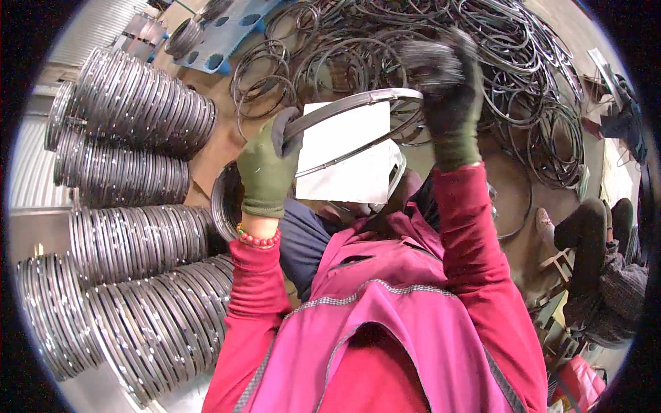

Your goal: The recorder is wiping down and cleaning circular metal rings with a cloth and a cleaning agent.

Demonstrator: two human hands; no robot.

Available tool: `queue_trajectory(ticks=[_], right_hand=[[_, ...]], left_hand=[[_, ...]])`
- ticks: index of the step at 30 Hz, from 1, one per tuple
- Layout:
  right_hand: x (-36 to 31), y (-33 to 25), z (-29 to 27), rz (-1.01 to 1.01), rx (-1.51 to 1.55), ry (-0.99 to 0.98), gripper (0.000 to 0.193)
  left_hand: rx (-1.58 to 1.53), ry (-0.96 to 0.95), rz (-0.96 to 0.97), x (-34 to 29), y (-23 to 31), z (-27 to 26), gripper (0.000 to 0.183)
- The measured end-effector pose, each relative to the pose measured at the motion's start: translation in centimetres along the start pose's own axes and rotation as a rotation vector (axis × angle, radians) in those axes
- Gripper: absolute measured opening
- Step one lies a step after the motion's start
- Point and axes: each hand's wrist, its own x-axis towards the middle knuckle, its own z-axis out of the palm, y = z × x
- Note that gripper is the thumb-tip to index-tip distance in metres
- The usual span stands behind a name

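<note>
Thin metal ring (348,110) up at chest height, likely stiff, light, slick-edged; best gripped at opposite rim points. Left hand (270,165) closed round its left rim; right hand (447,82) blurred, seemingly clamped on the right. Stacked rings (131,227) left, loose hoops (427,34) beyond.

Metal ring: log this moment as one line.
left hand: grips metal ring | right hand: grips ring's far side | ring stacks: left

You're in olive green knit gloves with dark grey palms, left hand (267,167) and right hand (451,96), red sleeves, pink vest with grey trim, red bead bracelet (257,239) below left cuff
</note>
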Motion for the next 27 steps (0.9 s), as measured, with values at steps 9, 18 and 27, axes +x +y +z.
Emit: queue_trajectory(ticks=[9,18,27], right_hand=[[-2.4,4.4,-15.0,0.346,0.514,0.242,0.025],[-3.0,3.7,-13.4,0.325,0.311,0.255,0.019],[-3.1,0.7,-15.5,0.376,0.27,0.334,0.027]], left_hand=[[0.01,0.005,0.031,-0.1,0.0,0.5,0.033],[-0.027,0.032,-0.004,-0.3,-1.0,0.6,0.033],[-0.61,0.212,-0.385,-0.7,-12.3,-0.2,0.02]])
